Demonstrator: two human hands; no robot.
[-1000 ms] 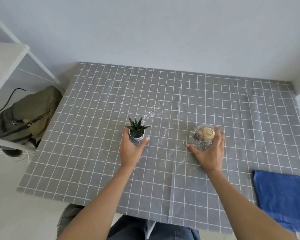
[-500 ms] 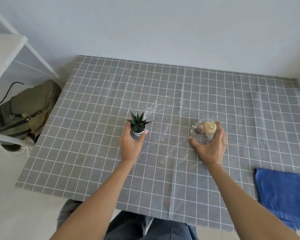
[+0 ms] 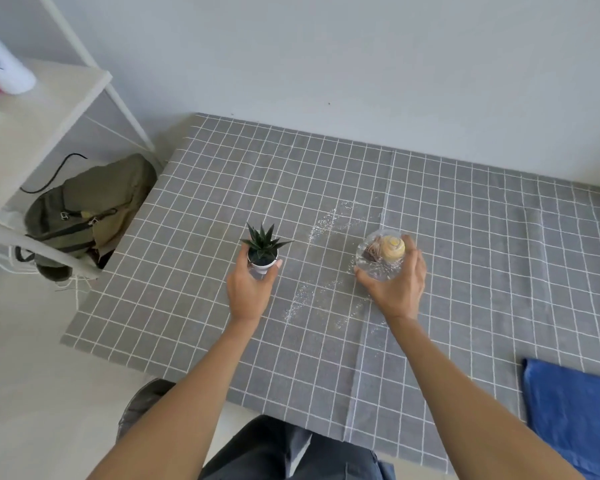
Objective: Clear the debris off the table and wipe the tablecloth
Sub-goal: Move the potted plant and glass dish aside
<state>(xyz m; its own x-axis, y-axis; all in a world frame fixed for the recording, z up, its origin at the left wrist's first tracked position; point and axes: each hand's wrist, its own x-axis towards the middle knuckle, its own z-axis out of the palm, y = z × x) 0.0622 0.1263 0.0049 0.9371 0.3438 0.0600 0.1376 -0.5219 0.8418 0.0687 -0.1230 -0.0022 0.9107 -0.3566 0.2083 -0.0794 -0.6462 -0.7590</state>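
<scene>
Tablecloth (image 3: 465, 237): grey with a white grid, covering the whole table top, its far edge against the wall; a straight fold line runs from far to near through the middle.
Debris (image 3: 302, 296): pale, fine grains scattered in streaks across the middle of the cloth, between the two hands, with a further streak (image 3: 329, 220) toward the far side.
Left hand (image 3: 250, 289): wrapped around the small white pot of a spiky green plant (image 3: 263, 242), thumb on the right side of the pot (whether the pot is lifted or resting cannot be told).
Right hand (image 3: 397, 285): cupped around a clear glass globe (image 3: 380, 254) with a yellowish shell inside, fingers on its right side.
Blue cloth (image 3: 575, 414): lying on the near right corner of the table, well apart from the debris.
Wall (image 3: 326, 57): plain, pale.
White shelf unit (image 3: 42, 109): left of the table.
Olive backpack (image 3: 90, 206): on the floor under the shelf, just beside the table's left edge.
Floor (image 3: 32, 393): light, at near left.
</scene>
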